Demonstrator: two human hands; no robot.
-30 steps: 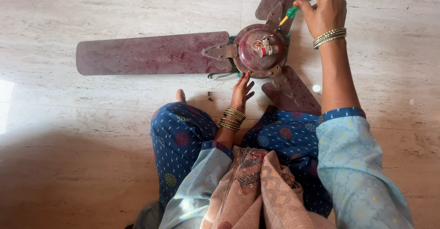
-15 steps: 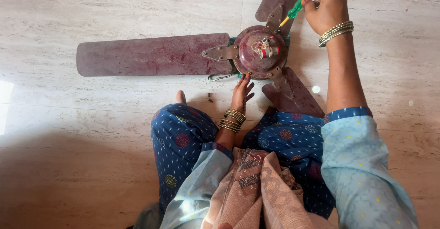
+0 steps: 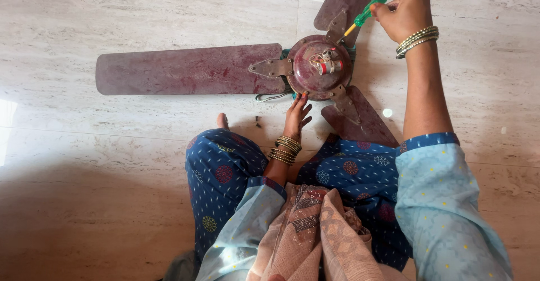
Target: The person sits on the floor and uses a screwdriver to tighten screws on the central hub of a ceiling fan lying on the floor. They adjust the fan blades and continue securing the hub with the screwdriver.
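Note:
A dusty maroon ceiling fan lies on the floor, its round motor hub [image 3: 319, 67] facing up with red and white wiring on top. One long blade [image 3: 185, 70] stretches left, another blade [image 3: 344, 2] points up, a third [image 3: 363, 120] runs toward my lap. My right hand [image 3: 404, 10] grips a green-handled screwdriver [image 3: 365, 15], its tip at the bracket of the upper blade. My left hand [image 3: 296, 115] rests its fingertips against the hub's near edge.
I sit on a pale marble floor [image 3: 112, 163] with blue patterned trousers [image 3: 225, 171] and a beige scarf [image 3: 320, 230] over my lap. A small dark screw [image 3: 258, 122] lies on the floor beside my knee. A white speck [image 3: 387, 113] lies right of the lower blade.
My right hand with the screwdriver has shifted slightly and turned at the upper blade bracket. The left hand stays on the hub.

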